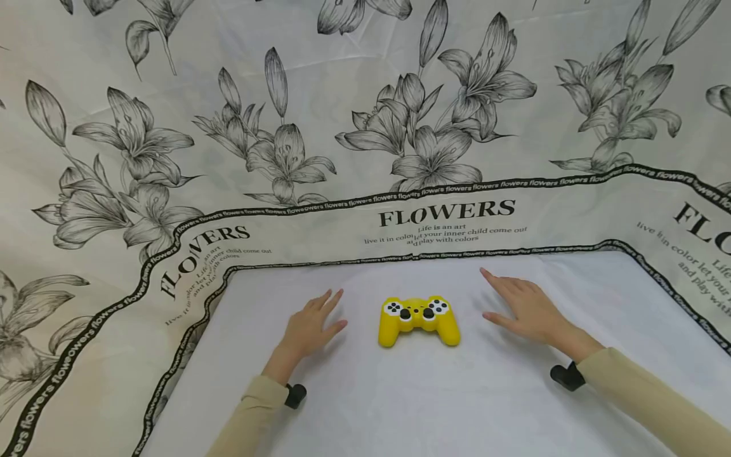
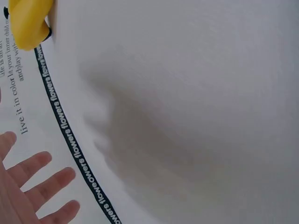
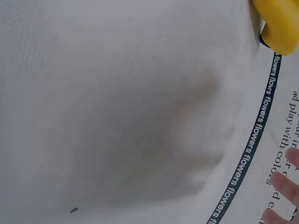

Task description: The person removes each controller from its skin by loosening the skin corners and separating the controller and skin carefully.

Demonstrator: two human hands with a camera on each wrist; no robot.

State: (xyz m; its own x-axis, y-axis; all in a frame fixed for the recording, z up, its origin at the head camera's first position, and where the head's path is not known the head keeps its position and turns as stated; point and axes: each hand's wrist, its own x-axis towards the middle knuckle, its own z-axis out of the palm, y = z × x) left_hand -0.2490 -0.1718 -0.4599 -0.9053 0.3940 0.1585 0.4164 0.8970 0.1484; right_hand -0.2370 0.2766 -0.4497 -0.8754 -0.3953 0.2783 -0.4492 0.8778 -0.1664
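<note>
A yellow game controller [image 1: 419, 322] with black thumbsticks and white button areas lies on the white tabletop [image 1: 394, 400], its two grips toward the viewer. To its left, the left hand [image 1: 311, 327] is held with fingers spread and holds nothing. On the other side, the right hand [image 1: 528, 308] has its fingers extended and thumb apart, also holding nothing. Both hands are apart from the controller. Part of the yellow controller [image 2: 28, 23] shows at the upper left in the left wrist view, and another part [image 3: 280, 25] at the upper right in the right wrist view.
Behind the tabletop hangs a white cloth [image 1: 342, 95] printed with black lilies and the word FLOWERS, edged by a dark lettered border [image 1: 320, 262]. Black wrist devices [image 1: 296, 396] sit under both beige sleeves [image 1: 645, 393]. Hand shadows fall on the white surface.
</note>
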